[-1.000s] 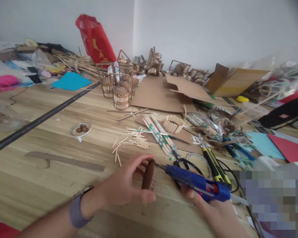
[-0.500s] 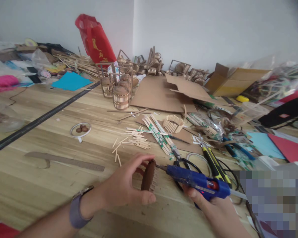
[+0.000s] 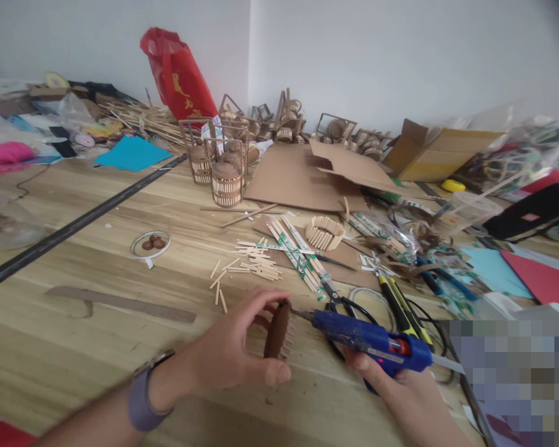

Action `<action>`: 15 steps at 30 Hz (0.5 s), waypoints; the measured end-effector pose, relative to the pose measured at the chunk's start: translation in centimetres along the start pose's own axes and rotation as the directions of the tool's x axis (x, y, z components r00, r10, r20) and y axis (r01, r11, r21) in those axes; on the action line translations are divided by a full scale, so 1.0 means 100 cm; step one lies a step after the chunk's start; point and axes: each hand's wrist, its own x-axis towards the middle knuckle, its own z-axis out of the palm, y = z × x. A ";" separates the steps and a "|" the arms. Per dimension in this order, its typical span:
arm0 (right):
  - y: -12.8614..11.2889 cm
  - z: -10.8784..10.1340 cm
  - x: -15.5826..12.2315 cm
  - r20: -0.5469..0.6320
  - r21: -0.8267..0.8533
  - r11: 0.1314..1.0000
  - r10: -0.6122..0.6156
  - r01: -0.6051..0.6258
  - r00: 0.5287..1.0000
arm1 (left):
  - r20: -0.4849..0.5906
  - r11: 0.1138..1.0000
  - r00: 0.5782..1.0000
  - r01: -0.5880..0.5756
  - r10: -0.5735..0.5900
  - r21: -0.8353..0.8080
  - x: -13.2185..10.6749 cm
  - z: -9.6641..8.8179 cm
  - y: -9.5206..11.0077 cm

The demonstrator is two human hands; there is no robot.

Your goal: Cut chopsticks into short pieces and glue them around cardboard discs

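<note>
My left hand (image 3: 242,347) grips a small round brown cardboard piece (image 3: 278,332) by its edge, tilted on its side, with short sticks along its right rim. Wrapped round the handle of a blue hot glue gun (image 3: 372,338) is my right hand (image 3: 395,391). The gun's nozzle points left and meets or nearly meets the piece's upper rim; I cannot tell which. A red light glows on the gun, and a glue stick (image 3: 447,362) protrudes from its back. Just beyond my hands lie cut wooden sticks (image 3: 261,264) and a ring of upright sticks (image 3: 325,233).
Scissors (image 3: 338,301) and a yellow-black cutter (image 3: 403,310) lie beside the gun. A brown cardboard strip (image 3: 125,303) and a white ring (image 3: 151,245) holding round brown pieces are on the left. Small stick lanterns (image 3: 227,180), cardboard sheets (image 3: 289,174) and a red bag (image 3: 179,77) stand behind.
Almost nothing differs. The brown piece and the glue gun keep nearly the same pose, with only a very slight shift of the left hand and the view.
</note>
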 end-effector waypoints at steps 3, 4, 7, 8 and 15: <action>0.001 -0.001 0.001 -0.003 -0.003 1.000 -0.007 0.007 1.000 | 0.005 1.000 1.000 -0.014 0.014 -0.006 0.000 0.000 -0.001; 0.001 -0.001 0.001 0.002 -0.005 1.000 -0.011 0.011 1.000 | 0.005 1.000 1.000 -0.015 0.015 -0.008 0.000 0.000 -0.002; 0.002 -0.002 0.002 0.031 -0.013 1.000 -0.019 0.020 0.999 | 0.010 1.000 1.000 -0.008 0.008 -0.019 0.000 0.000 -0.003; 0.002 -0.002 0.002 0.035 -0.019 1.000 -0.021 0.022 0.999 | 0.013 1.000 1.000 -0.003 0.004 -0.022 0.000 0.000 -0.003; 0.008 -0.001 0.003 0.038 -0.049 0.998 -0.043 0.045 0.998 | 0.029 1.000 0.999 -0.013 0.013 -0.019 -0.003 -0.001 -0.003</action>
